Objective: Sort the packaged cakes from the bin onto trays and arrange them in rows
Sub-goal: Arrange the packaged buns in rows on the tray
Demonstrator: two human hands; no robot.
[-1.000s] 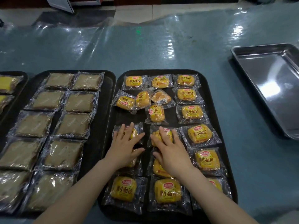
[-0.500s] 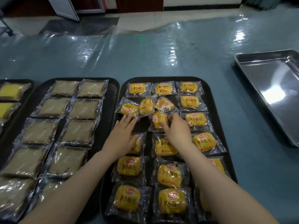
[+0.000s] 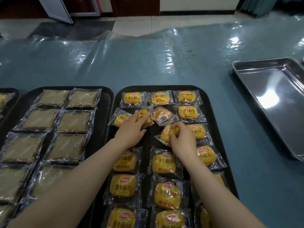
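Both hands moved up-tray | left hand [image 3: 131,129] flat on yellow cakes [image 3: 122,120] | right hand [image 3: 182,139] pinching skewed cake [image 3: 166,133]

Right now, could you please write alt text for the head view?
Two bare hands straighten yellow packaged cakes on a black plastic tray: the left hand presses two skewed packs, the right hand pinches another. Beside it sit a tray of brown square cakes and an empty steel pan.
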